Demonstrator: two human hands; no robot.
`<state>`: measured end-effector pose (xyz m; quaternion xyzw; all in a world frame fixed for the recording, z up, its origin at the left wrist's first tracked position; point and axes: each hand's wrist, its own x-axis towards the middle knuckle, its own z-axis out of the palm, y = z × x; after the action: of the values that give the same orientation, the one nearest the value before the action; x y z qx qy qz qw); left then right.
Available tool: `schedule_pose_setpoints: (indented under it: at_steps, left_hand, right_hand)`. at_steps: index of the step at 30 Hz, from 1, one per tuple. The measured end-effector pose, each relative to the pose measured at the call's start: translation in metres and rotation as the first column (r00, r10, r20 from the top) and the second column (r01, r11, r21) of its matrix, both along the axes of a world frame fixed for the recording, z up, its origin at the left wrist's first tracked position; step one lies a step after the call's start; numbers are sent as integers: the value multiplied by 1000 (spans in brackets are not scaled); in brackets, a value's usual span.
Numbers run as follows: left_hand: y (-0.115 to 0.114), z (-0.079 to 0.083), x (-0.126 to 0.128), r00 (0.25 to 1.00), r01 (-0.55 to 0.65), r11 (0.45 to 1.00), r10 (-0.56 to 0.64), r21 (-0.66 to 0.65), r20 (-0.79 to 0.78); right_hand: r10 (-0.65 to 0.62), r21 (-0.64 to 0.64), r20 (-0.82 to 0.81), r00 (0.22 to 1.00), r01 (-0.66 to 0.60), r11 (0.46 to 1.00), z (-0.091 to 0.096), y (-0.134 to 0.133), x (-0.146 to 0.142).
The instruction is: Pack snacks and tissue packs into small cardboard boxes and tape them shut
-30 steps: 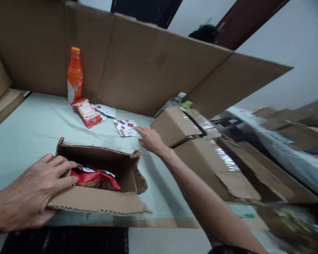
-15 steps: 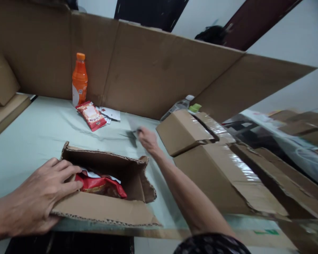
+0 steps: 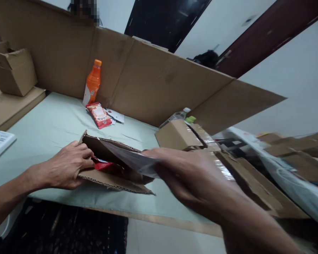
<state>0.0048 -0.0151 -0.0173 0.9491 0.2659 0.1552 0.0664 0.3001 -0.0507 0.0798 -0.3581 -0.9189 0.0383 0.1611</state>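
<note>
My left hand (image 3: 67, 165) is closed on the left end of a small open cardboard box (image 3: 119, 182), its fingers curled over the rim. Inside that box lies a red packet (image 3: 110, 168) with some white showing, partly hidden by the walls. Over the box's right side, my right hand (image 3: 182, 173) grips a thin greyish flat packet or sheet (image 3: 132, 158), smeared by motion; its exact kind is unclear. Beyond the box, a red snack packet (image 3: 99, 115) and some small white packets (image 3: 116, 115) lie on the pale green cloth.
An orange drink bottle (image 3: 92, 84) stands against the tall cardboard screen (image 3: 153, 74). Taped cartons (image 3: 175, 135) and a clear bottle (image 3: 178, 114) are at the right. At left are a white device (image 3: 0, 144) and a small carton (image 3: 18, 72). A person's head shows behind the screen.
My right hand has come back from the cloth beyond the box to above the box's right side, bringing the greyish sheet. My left hand stays on the box. The camera view has shifted.
</note>
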Motion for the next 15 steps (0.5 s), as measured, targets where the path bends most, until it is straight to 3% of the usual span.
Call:
schedule_pose_setpoints:
  at_steps: [4, 7, 11, 15]
  left_hand:
    - [-1, -2, 0, 1000, -12, 1000, 12, 26, 11]
    - [0, -3, 2, 999, -30, 999, 32, 36, -42]
    - [-4, -3, -3, 999, -38, 998, 38, 48, -11]
    - [-16, -9, -21, 962, -86, 990, 53, 111, 266]
  right_hand:
    - [-136, -62, 485, 864, 189, 980, -23, 42, -49]
    - [-64, -180, 557, 828, 195, 964, -51, 69, -79]
    - [-14, -246, 452, 892, 140, 959, -67, 72, -73]
    - [-184, -17, 17, 983, 185, 983, -54, 40, -13]
